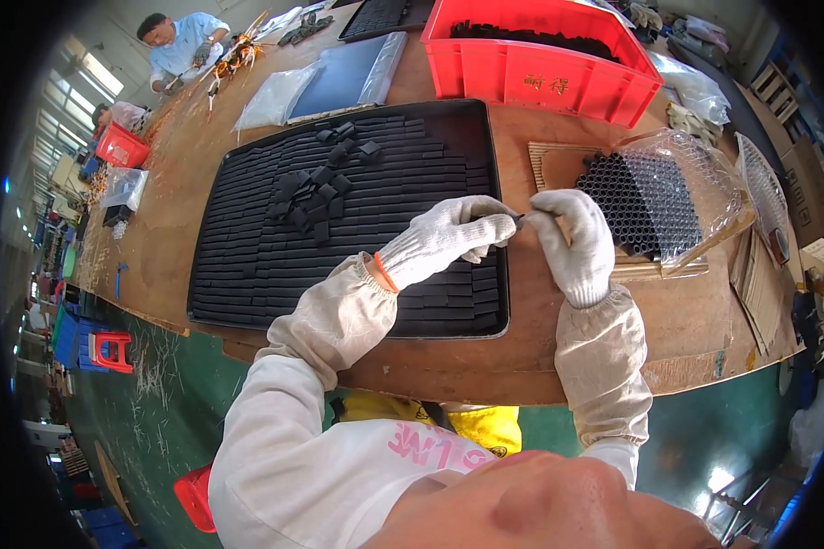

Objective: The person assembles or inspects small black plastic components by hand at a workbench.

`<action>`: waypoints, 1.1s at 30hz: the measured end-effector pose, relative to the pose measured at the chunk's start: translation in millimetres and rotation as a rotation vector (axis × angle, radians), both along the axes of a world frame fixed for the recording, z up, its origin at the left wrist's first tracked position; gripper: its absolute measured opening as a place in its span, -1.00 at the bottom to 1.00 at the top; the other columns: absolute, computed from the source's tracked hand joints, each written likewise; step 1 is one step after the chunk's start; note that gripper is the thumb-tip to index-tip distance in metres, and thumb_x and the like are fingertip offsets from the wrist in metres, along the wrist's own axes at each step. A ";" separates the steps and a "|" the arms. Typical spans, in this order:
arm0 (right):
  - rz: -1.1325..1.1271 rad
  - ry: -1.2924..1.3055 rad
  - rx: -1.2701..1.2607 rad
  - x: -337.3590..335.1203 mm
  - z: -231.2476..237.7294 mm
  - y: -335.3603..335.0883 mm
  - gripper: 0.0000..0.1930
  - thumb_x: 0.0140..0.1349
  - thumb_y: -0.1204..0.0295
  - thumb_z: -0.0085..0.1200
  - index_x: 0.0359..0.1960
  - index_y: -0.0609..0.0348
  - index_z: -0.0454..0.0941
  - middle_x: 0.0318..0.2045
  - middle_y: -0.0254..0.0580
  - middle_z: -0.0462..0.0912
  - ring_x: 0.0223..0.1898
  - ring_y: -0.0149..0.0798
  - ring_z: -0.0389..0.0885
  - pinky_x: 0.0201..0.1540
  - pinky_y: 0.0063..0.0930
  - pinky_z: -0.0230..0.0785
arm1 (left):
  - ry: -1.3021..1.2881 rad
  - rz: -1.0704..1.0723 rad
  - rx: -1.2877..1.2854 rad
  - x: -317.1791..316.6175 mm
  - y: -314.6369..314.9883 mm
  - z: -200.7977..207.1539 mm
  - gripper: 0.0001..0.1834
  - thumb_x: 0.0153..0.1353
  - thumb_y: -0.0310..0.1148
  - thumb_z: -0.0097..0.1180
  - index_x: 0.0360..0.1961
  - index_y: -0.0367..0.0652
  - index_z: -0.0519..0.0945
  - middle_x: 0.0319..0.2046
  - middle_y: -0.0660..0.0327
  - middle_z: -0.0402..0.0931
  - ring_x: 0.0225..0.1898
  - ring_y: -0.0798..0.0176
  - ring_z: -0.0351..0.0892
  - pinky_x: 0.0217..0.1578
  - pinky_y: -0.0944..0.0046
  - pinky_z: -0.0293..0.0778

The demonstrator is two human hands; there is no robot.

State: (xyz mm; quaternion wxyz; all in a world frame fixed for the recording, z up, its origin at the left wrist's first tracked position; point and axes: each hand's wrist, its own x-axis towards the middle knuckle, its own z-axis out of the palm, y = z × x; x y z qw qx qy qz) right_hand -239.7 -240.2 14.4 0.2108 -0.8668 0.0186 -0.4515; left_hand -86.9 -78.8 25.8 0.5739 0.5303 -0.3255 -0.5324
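Note:
Both my hands wear white knit gloves, with cream sleeve covers above them. My left hand pinches a small dark piece over the right edge of a black tray. Its fingers hide most of that piece, so its exact kind cannot be made out. Closed at the fingertips, my right hand meets the same piece from the other side. Rows of flat black rectangular pieces fill much of the tray. On top of them lies a loose heap of similar black pieces.
Right of my hands, a bundle of black tubes sits partly under bubble wrap. A red bin with black pieces stands at the back. Blue sheets in plastic lie behind the tray. A co-worker handles things at far left.

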 end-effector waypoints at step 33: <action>0.123 -0.055 0.271 4.1 -3.1 14.1 -0.74 0.13 0.51 0.38 -0.13 0.12 0.67 -0.13 -0.16 0.71 -0.07 -0.07 0.67 0.05 -0.28 0.50 | 0.290 0.084 -0.089 -0.5 -0.2 -13.2 -0.75 0.41 -0.31 0.24 0.01 -0.19 0.61 -0.31 0.32 0.57 -0.43 0.54 0.42 -0.45 0.54 0.34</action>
